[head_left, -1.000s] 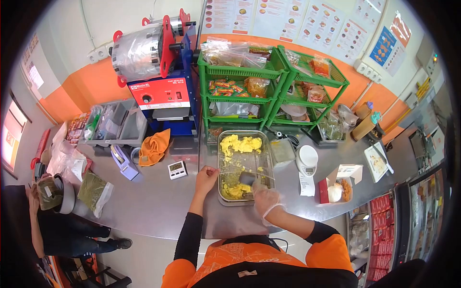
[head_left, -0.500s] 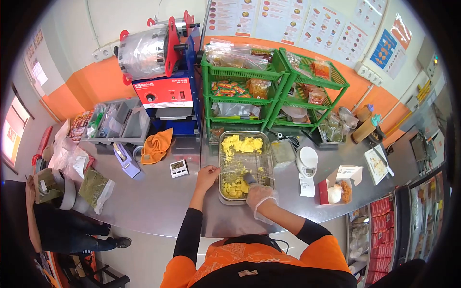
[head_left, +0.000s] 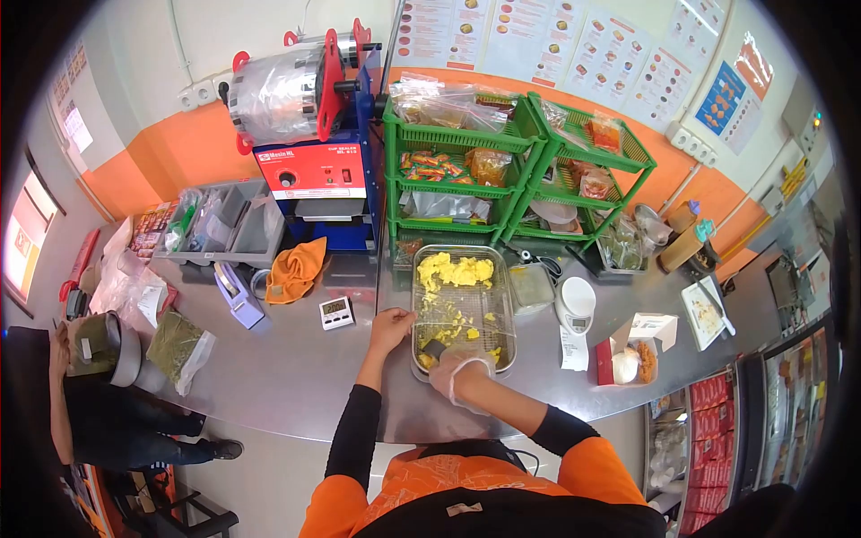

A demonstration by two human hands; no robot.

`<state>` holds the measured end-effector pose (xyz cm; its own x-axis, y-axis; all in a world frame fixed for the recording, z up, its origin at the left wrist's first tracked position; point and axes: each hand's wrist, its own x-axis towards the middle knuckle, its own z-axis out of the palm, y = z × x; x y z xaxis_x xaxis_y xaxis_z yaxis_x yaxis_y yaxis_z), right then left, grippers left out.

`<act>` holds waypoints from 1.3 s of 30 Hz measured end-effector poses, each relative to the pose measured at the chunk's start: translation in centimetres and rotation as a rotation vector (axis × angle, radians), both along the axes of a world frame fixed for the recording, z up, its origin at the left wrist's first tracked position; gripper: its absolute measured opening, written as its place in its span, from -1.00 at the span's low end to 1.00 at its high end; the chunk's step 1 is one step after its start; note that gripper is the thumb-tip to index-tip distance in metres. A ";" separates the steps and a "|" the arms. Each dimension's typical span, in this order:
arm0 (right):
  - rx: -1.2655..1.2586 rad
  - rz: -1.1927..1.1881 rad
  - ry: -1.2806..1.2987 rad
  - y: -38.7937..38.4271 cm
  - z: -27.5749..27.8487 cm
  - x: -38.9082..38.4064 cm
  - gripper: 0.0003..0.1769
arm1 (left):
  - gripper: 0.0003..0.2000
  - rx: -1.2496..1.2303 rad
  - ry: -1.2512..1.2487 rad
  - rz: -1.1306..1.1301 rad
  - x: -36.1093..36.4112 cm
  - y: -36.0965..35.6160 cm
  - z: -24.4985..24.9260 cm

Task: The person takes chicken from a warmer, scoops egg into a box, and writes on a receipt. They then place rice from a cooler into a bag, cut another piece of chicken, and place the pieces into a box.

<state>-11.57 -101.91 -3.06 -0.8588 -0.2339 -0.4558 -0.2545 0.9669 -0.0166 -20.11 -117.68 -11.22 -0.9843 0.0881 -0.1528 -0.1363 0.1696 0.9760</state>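
Scraper (head_left: 433, 349) has shifted left and nearer me, into the near-left part of the metal tray (head_left: 514, 305). My gloved right hand (head_left: 461, 377) moved with it, closed on it. Left hand (head_left: 392, 329) fingers closed at the tray's left rim. Yellow food (head_left: 459, 269) in tray, tray on tabletop (head_left: 269, 381).

Your left forearm (head_left: 369, 377) angled up toward 1 o'clock, your bare left hand (head_left: 391, 330) bent at the fingers, their tips toward 2 o'clock. Your right forearm (head_left: 513, 411) reached toward 10 o'clock, and your right hand (head_left: 460, 375), clear-gloved and gripping, sat at 4 o'clock from your left, wrist low.
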 end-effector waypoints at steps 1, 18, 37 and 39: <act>-0.050 -0.198 0.108 -1.1 1.4 0.5 -0.42 | -0.76 0.006 -0.002 -0.014 0.0 -0.1 0.3; -0.260 -0.161 -0.486 2.7 1.2 -5.0 0.03 | -0.75 -0.015 -0.037 0.002 0.0 0.1 0.8; -1.591 -0.641 -0.826 23.9 3.7 5.4 -0.08 | -0.79 -0.091 0.348 0.223 3.7 -6.1 -0.8; -1.511 -0.718 -0.648 29.4 6.0 9.9 -0.06 | -0.80 0.001 0.361 0.258 5.1 -7.0 -1.4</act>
